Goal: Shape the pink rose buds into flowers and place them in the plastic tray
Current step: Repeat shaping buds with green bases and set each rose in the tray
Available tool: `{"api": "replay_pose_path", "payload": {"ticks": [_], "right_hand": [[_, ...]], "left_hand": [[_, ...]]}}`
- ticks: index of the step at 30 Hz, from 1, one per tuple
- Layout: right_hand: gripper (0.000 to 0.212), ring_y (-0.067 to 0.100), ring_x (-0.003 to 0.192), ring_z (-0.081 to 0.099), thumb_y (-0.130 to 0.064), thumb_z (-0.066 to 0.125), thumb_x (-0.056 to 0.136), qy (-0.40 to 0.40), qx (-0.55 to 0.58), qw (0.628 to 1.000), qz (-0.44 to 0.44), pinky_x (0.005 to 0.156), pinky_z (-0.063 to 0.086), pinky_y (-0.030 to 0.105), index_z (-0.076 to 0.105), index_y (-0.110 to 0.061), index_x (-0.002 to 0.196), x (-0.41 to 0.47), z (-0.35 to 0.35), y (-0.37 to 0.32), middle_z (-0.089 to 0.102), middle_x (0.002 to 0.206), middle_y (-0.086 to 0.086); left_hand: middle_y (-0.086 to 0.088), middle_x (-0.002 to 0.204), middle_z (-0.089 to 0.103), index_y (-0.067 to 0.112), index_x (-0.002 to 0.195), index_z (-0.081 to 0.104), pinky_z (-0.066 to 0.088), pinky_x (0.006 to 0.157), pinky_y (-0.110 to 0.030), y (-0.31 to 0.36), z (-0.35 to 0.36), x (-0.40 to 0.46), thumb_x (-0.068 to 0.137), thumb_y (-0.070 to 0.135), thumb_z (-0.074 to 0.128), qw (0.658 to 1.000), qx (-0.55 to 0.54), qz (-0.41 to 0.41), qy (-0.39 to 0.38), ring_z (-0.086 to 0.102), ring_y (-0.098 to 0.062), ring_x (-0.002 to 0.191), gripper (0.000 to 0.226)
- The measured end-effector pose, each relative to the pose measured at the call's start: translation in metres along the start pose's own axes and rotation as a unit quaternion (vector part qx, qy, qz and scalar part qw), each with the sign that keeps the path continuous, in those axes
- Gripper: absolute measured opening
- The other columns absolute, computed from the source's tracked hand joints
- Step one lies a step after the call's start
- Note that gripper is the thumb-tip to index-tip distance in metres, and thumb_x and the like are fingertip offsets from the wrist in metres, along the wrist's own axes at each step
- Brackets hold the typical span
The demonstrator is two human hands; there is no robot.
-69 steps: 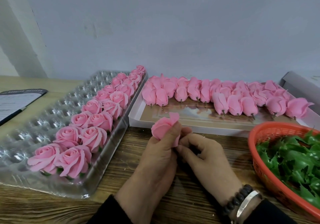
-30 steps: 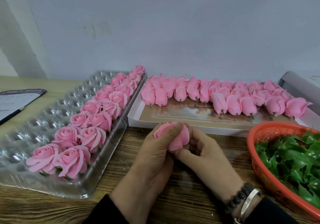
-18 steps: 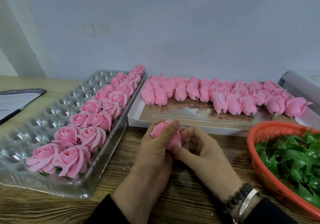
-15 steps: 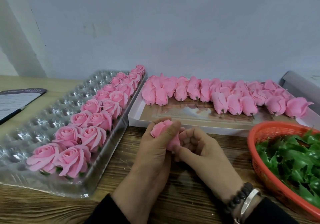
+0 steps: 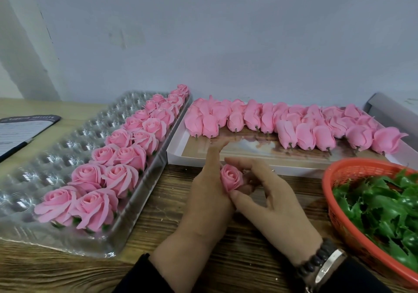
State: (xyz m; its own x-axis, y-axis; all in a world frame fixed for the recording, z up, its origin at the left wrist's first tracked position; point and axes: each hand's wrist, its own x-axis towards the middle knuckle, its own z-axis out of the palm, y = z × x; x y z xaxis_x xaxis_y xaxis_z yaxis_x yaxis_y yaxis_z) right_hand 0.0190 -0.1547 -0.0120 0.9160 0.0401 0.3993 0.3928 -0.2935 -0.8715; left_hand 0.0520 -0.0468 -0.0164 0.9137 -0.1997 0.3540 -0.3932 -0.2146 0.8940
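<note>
Centrally, item one: small pink foam rose bud (image 5: 231,177), partly opened, spiral face turned up toward the camera, its base and stem end hidden below between the two hands, so its long axis runs roughly from the wooden tabletop (image 5: 172,202) up to the viewer. Left hand (image 5: 207,200): cradles the bud from its left side, forefinger stretched straight beyond it, the remaining fingers hidden behind the bloom. Right hand (image 5: 271,204): touches the bud from the right, thumb tip pressed at its lower edge, fingers lying long and fairly straight above it. Item two: clear plastic dimpled tray (image 5: 56,157), to the left of the hands, carrying two rows of finished pink roses (image 5: 119,154) along its right edge; the empty cups lie further left, so the left hand is judged nearer for placing. Item three: white flat box (image 5: 181,154) of unshaped pink buds (image 5: 291,123), behind the hands. Item four: orange mesh basket (image 5: 339,220) of green leaf pieces (image 5: 384,211), right. Item five: dark clipboard (image 5: 20,132), far left. Item six: grey wall (image 5: 226,32), behind all.
</note>
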Motion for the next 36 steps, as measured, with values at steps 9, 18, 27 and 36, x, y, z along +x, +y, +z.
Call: {"api": "replay_pose_path", "payload": {"ticks": [9,18,27,36], "right_hand": [[0.034,0.012,0.085,0.062,0.001,0.060,0.070,0.018,0.016,1.000,0.016,0.069,0.046,0.014,0.066,-0.028,0.087,0.002,-0.004,0.009,0.066,0.087,-0.003],[0.018,0.010,0.080,0.059,-0.014,0.054,0.065,0.035,-0.034,0.999,-0.013,0.072,0.046,0.022,0.063,-0.024,0.077,0.003,-0.008,0.005,0.063,0.079,-0.006],[0.039,0.007,0.091,0.058,-0.023,0.046,0.073,0.033,-0.062,0.994,-0.088,0.078,0.044,0.011,0.053,-0.035,0.109,-0.003,-0.002,-0.001,0.058,0.097,-0.012],[0.044,0.000,0.083,0.059,0.013,0.057,0.069,0.072,0.000,0.997,0.024,0.076,0.043,0.008,0.050,-0.026,0.088,0.000,0.009,0.011,0.061,0.088,-0.008]], "left_hand": [[0.002,0.102,0.060,0.056,0.125,0.023,0.046,0.076,-0.012,0.002,0.002,-0.003,0.071,-0.005,0.071,0.997,-0.036,-0.005,-0.068,0.062,-0.005,0.087,0.094],[0.005,0.094,0.062,0.017,0.120,0.045,0.046,0.065,-0.009,0.003,0.000,-0.002,0.072,-0.010,0.069,0.985,-0.098,-0.082,-0.118,0.061,0.006,0.074,0.060],[0.006,0.058,0.066,0.008,0.084,0.068,0.043,0.047,-0.012,0.004,-0.004,0.001,0.079,-0.001,0.067,0.980,-0.144,-0.099,-0.099,0.058,0.001,0.051,0.010],[-0.007,0.063,0.062,0.007,0.073,0.060,0.049,0.053,-0.020,0.002,-0.001,0.003,0.063,0.016,0.068,0.908,-0.378,-0.172,0.054,0.059,-0.013,0.057,0.016]]}}
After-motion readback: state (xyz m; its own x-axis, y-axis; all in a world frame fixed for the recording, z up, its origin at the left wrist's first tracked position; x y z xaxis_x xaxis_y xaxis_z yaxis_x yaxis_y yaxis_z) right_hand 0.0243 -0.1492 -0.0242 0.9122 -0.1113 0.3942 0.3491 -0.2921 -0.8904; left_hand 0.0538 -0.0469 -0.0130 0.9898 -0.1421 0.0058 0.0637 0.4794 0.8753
